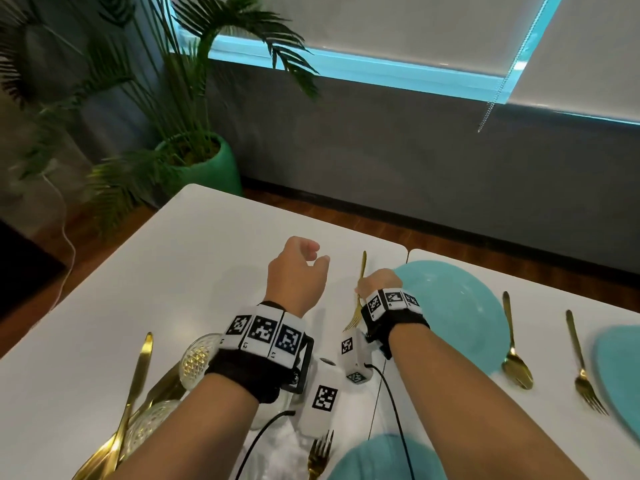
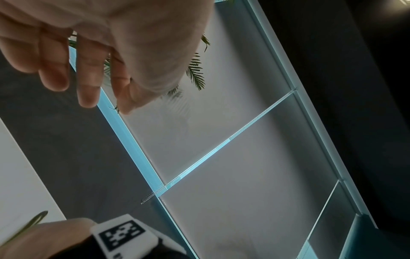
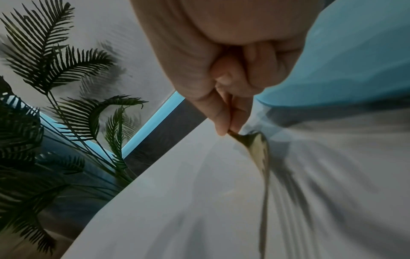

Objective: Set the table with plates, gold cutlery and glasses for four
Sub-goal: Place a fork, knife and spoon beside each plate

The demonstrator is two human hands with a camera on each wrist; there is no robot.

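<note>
My right hand (image 1: 375, 280) grips a gold fork (image 1: 362, 268) just left of a teal plate (image 1: 460, 306) on the white table (image 1: 173, 271). The fork's handle points away from me and its tines point back toward my wrist. In the right wrist view the right hand (image 3: 226, 122) pinches the fork (image 3: 257, 149) between thumb and fingers close above the tabletop. My left hand (image 1: 317, 252) hovers over the table to the left of the fork, fingers loosely curled and holding nothing. In the left wrist view the left hand (image 2: 104, 98) is likewise empty.
A gold spoon (image 1: 514, 344) and another fork (image 1: 585, 368) lie right of the plate, beside a second teal plate (image 1: 620, 368). A third plate (image 1: 381, 459) and fork (image 1: 320, 452) are nearest me. Cut glasses (image 1: 197, 362) and gold cutlery (image 1: 138, 375) lie at lower left. A potted palm (image 1: 207, 164) stands beyond the table's far corner.
</note>
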